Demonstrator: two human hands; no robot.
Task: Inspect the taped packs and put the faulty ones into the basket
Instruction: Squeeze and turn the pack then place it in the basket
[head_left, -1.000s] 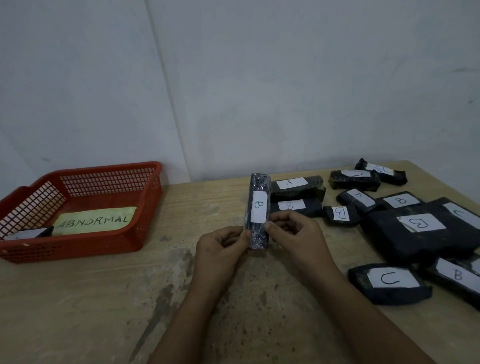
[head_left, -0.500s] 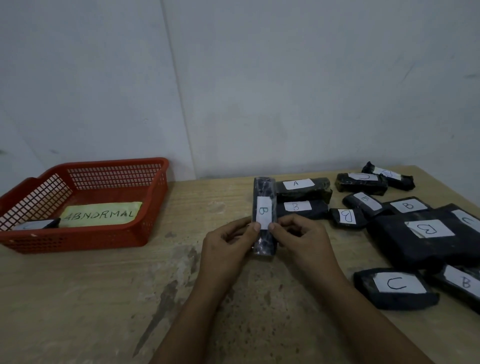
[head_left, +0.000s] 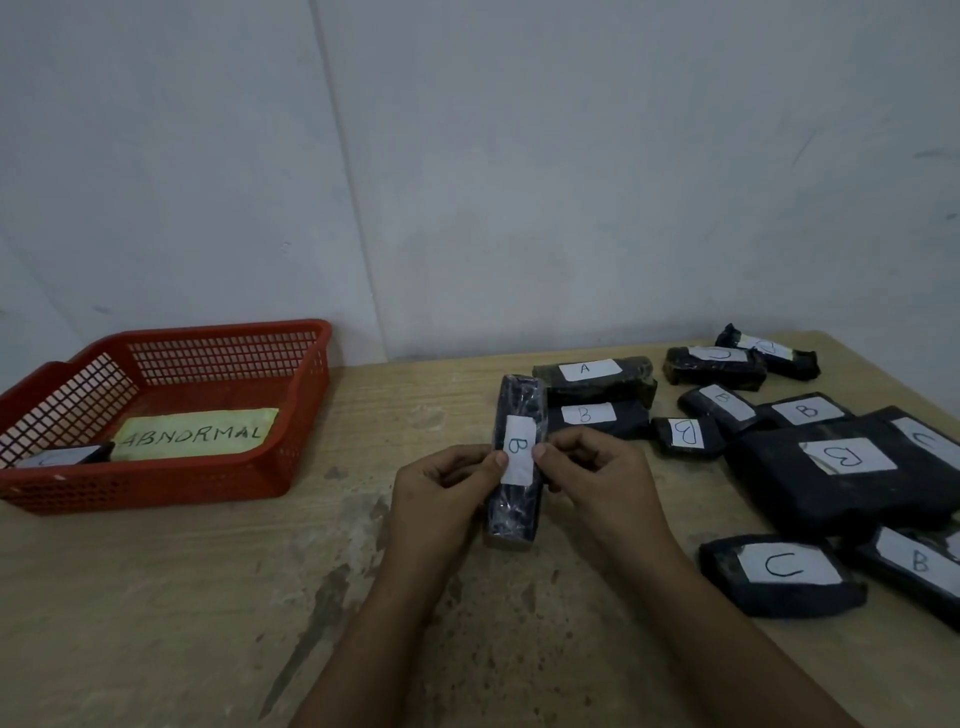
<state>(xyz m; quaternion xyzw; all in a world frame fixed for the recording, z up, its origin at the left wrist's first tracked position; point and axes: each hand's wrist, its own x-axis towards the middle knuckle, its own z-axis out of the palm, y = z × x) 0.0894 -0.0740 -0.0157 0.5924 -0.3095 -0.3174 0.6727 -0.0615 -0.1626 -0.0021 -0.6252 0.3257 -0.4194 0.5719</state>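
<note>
Gripping the B-labelled pack (head_left: 515, 462) between both hands (head_left: 519, 460), the person should rotate it slowly, checking every taped seam.

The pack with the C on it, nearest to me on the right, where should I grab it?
Probably across its two long edges, coming down from above with the right hand. The C pack lies flat on the table, label up, with bare table along its near edge. Another pack sits close on its right, so avoid gripping end to end.

The left hand (head_left: 441, 493) has closed its fingers round the held pack (head_left: 516, 462), thumb now on the label.
</note>
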